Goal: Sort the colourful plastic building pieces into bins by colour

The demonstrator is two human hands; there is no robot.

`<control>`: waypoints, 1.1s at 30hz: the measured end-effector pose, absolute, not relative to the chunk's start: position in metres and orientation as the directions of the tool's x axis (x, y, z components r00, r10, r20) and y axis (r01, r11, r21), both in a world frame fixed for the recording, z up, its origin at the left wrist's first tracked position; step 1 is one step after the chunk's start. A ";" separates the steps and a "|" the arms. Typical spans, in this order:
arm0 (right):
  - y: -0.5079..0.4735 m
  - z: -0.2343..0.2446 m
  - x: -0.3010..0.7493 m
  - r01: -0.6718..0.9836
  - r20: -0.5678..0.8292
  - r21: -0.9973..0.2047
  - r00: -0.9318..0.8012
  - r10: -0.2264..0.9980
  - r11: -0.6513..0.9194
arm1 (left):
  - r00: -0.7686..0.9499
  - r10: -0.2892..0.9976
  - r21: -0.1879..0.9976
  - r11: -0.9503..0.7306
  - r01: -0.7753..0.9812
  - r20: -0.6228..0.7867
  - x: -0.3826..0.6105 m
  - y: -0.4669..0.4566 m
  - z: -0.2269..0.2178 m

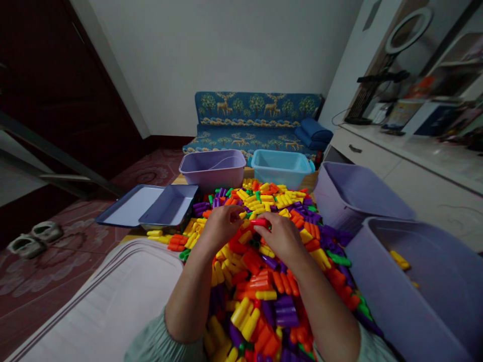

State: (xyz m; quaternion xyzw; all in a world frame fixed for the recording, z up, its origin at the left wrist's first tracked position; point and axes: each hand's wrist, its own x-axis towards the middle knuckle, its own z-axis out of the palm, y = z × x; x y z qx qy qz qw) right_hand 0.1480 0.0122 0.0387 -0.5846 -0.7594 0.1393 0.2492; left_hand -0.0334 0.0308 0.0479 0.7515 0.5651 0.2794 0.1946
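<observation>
A big heap of plastic tube pieces (264, 281) in red, orange, yellow, purple and green covers the low surface in front of me. My left hand (222, 225) and my right hand (281, 236) meet over the middle of the heap. Both pinch the ends of one red piece (259, 221), held level between the fingertips. The fingers of both hands are curled, and my forearms lie across the near part of the heap.
Purple bins stand at the right (411, 281), the right rear (354, 196) and the back left (213, 168), a light blue bin (281, 166) at the back. A grey box with its lid (151, 206) lies left. A white lid (109, 301) sits near left.
</observation>
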 end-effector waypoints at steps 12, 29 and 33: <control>0.015 0.039 0.150 0.495 0.235 -0.838 -0.058 0.970 0.232 | 0.399 0.907 0.939 -0.245 0.243 0.133 -0.020 0.024 0.050; 0.022 0.048 0.185 0.876 0.119 -0.457 -0.111 0.987 0.154 | -0.272 0.929 0.957 -0.195 0.214 0.250 -0.042 0.040 0.046; 0.022 0.047 0.180 0.850 0.210 -0.458 -0.184 0.960 0.263 | -0.369 0.882 0.935 -0.183 0.305 0.293 -0.049 0.042 0.045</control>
